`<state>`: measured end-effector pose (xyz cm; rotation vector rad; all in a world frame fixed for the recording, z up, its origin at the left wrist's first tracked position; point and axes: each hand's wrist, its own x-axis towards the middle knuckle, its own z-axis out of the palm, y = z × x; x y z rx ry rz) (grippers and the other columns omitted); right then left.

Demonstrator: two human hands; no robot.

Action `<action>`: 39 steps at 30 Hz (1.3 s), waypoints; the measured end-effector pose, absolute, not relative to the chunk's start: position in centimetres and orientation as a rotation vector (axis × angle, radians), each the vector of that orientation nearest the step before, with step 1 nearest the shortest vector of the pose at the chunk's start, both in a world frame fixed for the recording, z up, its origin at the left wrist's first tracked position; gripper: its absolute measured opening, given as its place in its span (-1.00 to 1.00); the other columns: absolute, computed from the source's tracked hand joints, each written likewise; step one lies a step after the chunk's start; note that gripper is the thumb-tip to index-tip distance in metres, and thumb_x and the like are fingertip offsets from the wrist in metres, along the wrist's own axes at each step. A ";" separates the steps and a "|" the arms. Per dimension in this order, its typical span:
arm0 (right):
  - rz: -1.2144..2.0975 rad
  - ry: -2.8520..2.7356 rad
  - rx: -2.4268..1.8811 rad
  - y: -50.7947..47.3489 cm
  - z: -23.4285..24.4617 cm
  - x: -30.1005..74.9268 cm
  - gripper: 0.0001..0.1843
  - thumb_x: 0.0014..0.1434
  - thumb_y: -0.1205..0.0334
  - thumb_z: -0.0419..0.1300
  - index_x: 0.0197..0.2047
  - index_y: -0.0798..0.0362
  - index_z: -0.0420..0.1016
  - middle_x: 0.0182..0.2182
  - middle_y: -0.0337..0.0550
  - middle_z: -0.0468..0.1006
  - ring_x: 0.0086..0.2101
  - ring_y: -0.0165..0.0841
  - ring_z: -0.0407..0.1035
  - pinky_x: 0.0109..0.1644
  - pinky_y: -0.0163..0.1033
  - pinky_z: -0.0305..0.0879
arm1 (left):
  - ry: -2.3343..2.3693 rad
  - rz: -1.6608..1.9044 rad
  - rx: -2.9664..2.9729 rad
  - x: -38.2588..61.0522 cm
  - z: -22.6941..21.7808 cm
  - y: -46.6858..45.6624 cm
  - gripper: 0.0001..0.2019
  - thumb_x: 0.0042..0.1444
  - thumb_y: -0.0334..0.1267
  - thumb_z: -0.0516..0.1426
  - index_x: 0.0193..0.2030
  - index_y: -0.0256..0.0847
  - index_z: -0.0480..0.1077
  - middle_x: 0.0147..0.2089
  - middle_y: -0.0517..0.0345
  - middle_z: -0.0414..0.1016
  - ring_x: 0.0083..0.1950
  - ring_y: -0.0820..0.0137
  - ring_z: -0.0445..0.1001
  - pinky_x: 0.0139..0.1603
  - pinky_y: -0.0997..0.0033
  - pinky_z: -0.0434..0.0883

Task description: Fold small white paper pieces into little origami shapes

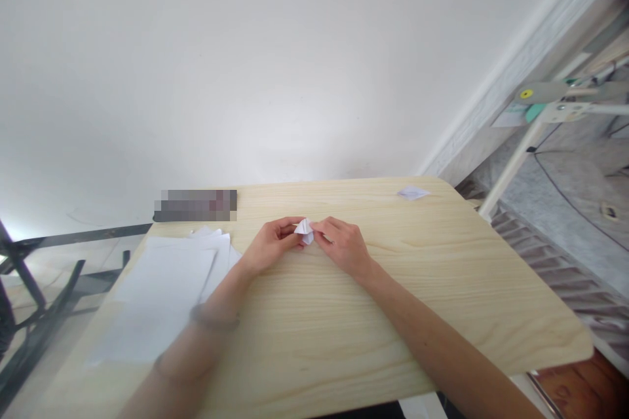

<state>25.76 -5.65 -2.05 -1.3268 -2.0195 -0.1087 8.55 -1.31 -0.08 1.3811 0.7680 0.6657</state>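
Between my two hands is a small piece of folded white paper (305, 230), with several creased flaps standing at angles. My left hand (275, 241) pinches it from the left, thumb in front and fingers behind. From the right, my right hand (341, 242) grips its edge between thumb and forefinger. Both hands are just above the wooden table (314, 327), near its middle. The fingers hide part of the paper's sides.
A stack of white paper sheets (162, 294) lies at the table's left, partly under my left forearm. Behind it is a blurred-out dark object (196, 205). Another folded white paper piece (413, 193) rests at the back right. A white wall (295, 78) rises behind the table.
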 end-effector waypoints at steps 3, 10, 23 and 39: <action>-0.126 -2.047 -1.294 -5.6 -2.0 25.9 -0.83 0.15 0.34 0.03 -0.22 0.01 0.41 -0.38 -0.20 0.49 -0.34 -0.44 0.37 -0.29 -0.38 0.21 | 0.694 0.656 1.273 8.2 0.1 -1.0 -0.70 0.01 -0.26 0.09 -0.11 -0.33 0.39 -0.19 0.01 0.49 -0.23 0.35 0.44 -0.12 0.30 0.38; 0.068 -2.055 -1.242 -5.7 -1.3 26.0 -0.78 0.13 0.35 0.01 -0.18 0.01 0.41 -0.30 -0.15 0.49 -0.26 -0.41 0.36 -0.18 -0.33 0.27 | 0.794 0.662 1.333 8.4 0.0 -1.1 -0.67 0.00 -0.12 0.12 -0.16 -0.30 0.43 -0.21 0.06 0.51 -0.23 0.36 0.44 -0.12 0.33 0.38; 0.448 -1.798 -1.311 -5.2 -1.3 26.0 -0.81 0.12 0.16 0.06 -0.35 0.05 0.44 -0.41 -0.21 0.51 -0.39 -0.44 0.37 -0.30 -0.34 0.26 | 0.876 0.742 1.489 8.7 -0.4 -1.5 -0.68 -0.06 -0.10 0.16 -0.22 -0.30 0.44 -0.26 0.04 0.52 -0.25 0.34 0.46 -0.18 0.37 0.38; 0.386 -1.805 -1.288 -5.4 -1.0 26.0 -0.76 0.15 0.17 0.02 -0.42 0.06 0.43 -0.47 -0.21 0.49 -0.43 -0.45 0.33 -0.35 -0.36 0.22 | 1.016 0.872 1.628 9.1 -0.2 -1.8 -0.71 -0.05 -0.09 0.14 -0.32 -0.30 0.48 -0.33 0.09 0.53 -0.28 0.32 0.45 -0.24 0.41 0.38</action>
